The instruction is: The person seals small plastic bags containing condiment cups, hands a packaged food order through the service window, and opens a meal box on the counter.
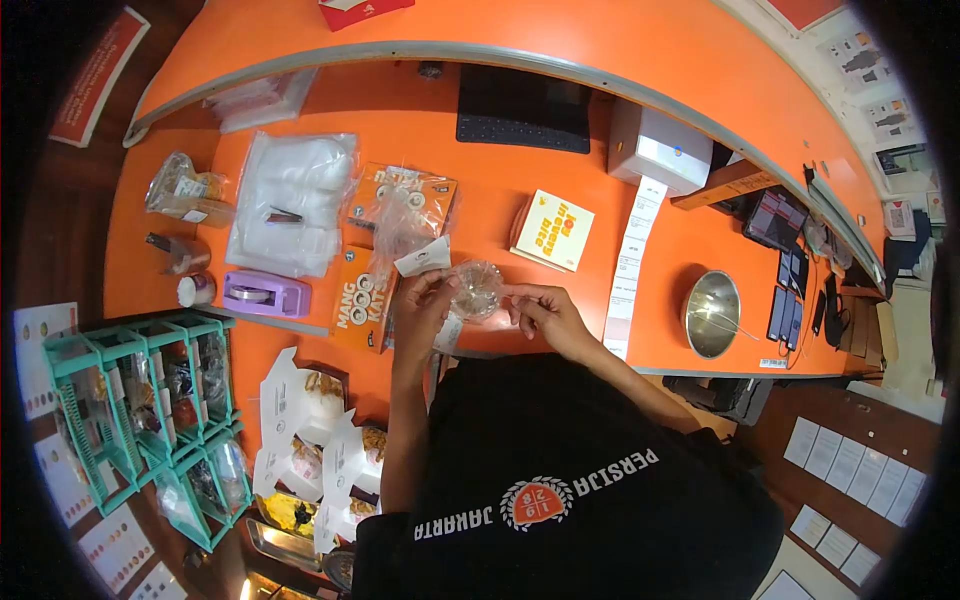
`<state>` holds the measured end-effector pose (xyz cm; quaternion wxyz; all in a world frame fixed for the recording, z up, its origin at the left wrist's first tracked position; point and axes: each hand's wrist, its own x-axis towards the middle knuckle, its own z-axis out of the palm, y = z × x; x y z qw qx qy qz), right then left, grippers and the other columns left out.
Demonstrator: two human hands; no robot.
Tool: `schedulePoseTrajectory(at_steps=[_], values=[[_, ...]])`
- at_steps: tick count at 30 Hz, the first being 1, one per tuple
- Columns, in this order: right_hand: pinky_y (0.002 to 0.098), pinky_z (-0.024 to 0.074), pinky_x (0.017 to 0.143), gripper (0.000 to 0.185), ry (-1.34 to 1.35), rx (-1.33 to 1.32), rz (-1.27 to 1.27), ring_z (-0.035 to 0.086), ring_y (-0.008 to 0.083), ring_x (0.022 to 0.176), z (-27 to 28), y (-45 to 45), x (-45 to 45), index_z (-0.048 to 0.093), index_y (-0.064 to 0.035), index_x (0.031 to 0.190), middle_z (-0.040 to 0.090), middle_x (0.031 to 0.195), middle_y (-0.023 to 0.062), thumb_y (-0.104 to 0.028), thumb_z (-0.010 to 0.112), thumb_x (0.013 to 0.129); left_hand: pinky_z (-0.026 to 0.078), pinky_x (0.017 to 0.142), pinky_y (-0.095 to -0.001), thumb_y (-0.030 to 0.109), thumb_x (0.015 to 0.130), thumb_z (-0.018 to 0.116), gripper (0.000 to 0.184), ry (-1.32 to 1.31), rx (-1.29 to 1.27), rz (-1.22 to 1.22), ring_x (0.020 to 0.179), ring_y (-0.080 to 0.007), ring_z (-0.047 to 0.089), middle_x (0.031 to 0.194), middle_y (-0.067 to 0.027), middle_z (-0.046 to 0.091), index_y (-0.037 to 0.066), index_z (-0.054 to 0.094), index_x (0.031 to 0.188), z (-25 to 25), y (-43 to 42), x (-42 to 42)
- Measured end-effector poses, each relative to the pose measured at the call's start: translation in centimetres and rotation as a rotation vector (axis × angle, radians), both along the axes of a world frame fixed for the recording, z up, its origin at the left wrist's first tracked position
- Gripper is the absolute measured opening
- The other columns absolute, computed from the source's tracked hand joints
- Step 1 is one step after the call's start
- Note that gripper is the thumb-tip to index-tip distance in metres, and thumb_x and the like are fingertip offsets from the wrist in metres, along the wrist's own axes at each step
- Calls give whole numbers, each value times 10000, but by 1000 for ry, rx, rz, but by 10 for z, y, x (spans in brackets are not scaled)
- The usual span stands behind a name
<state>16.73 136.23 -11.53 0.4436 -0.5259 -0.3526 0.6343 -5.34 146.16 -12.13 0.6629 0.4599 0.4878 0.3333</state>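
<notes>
A clear, round plastic piece, perhaps a cup or lid [477,291], is between my hands above the counter's front edge. My left hand [425,305] grips its left side, fingers closed. At the right rim is my right hand [545,313], its index finger reaching onto the edge and the other fingers bent in. A white paper slip [424,257] shows just beyond my left fingers. Behind it, crumpled clear plastic [408,220] lies over an orange printed box [440,190]. Another orange box [357,300] is left of my left wrist.
A yellow-and-white box [552,231] sits ahead, near a printed paper strip [632,255] hanging from a white printer [660,148]. A metal bowl [711,315] is at right. Plastic bags [290,200], a purple tape dispenser [266,294], a green rack [140,345] and open food boxes [290,400] are left.
</notes>
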Motion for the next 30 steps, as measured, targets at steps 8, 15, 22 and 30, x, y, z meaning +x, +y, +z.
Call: schedulePoseTrajectory(at_steps=[8,15,22,30], values=[[228,475,592,299,-17,-73,20,552,74,629,0,4,-10,629,-23,1348,654,862,23,-137,517,1095,364,504,-218,159,1010,671,265,-16,-30,-91,568,-57,512,913,-51,730,-3,730,1210,20,-3,-3],[233,446,594,256,109,-126,72,552,80,638,1,24,-19,638,-29,1295,673,881,31,-159,533,1101,456,578,-246,83,997,671,211,123,336,-112,669,-93,607,962,-77,746,16,745,1183,5,0,-4],[233,427,580,247,174,-83,90,527,73,629,-1,32,-21,668,-15,1263,694,859,30,-158,566,1089,502,632,-234,51,942,737,188,250,368,-70,749,-81,652,940,-52,757,26,760,1126,22,6,-3],[268,545,679,140,-316,8,93,676,102,760,45,32,-1,731,52,1077,751,892,83,-46,677,994,529,786,-281,33,884,783,312,217,278,-7,853,-119,675,984,-75,773,-21,662,1167,47,0,11]])
